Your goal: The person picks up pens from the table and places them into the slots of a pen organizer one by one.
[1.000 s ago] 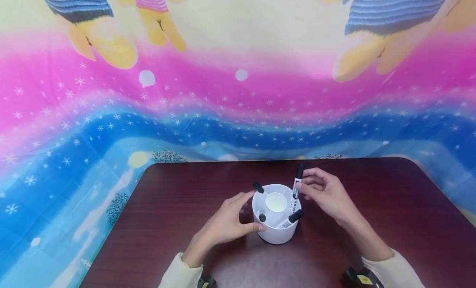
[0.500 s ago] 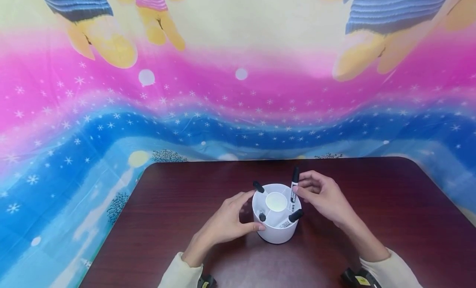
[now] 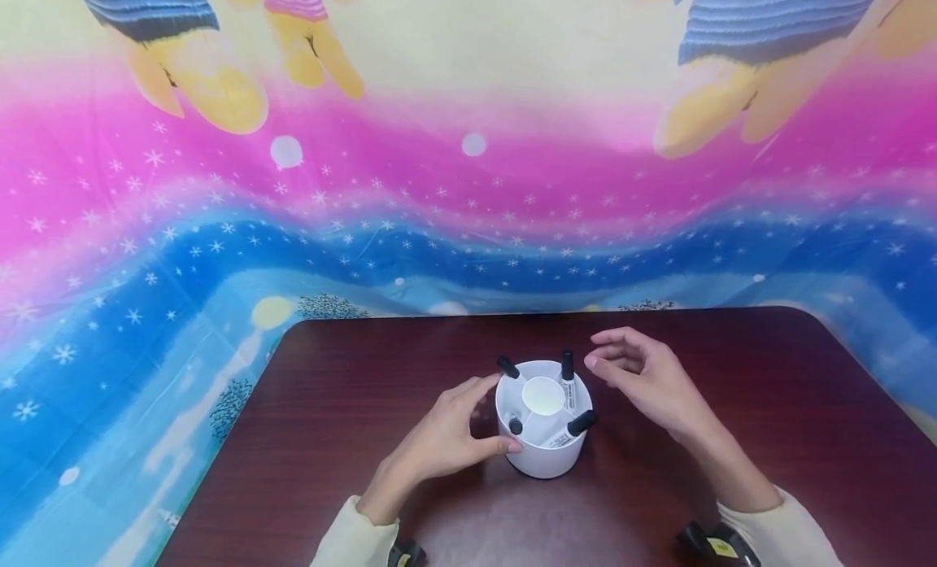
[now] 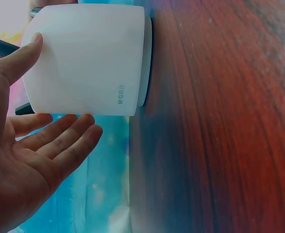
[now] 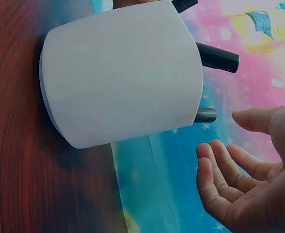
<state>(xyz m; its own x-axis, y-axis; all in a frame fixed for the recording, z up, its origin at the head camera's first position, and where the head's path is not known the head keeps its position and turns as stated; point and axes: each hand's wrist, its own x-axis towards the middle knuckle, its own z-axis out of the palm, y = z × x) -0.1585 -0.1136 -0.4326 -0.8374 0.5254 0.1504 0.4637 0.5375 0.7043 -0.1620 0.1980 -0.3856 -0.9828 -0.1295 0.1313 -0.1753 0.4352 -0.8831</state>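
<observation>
A round white pen holder (image 3: 545,460) with a round centre cup and divided compartments stands on the table. My left hand (image 3: 452,430) holds it from the left, thumb on its near wall and fingertips at its side, as the left wrist view shows. Several black-capped markers lean in its outer compartments. One marker (image 3: 568,370) stands at the back right, another marker (image 3: 581,423) tilts at the front right. My right hand (image 3: 651,380) hovers right of the holder, fingers loosely bent and holding nothing; the right wrist view shows a gap between its thumb and a marker cap (image 5: 208,115).
The dark red-brown wooden table (image 3: 351,364) has rounded far corners. Behind it hangs a printed cloth (image 3: 468,250) in pink and blue with snowflakes. A black wrist strap (image 3: 717,544) shows beneath the right sleeve.
The marker that my right hand pinched has gone down into the back right compartment. My right hand has let it go and drawn off to the right. The left hand stays in place.
</observation>
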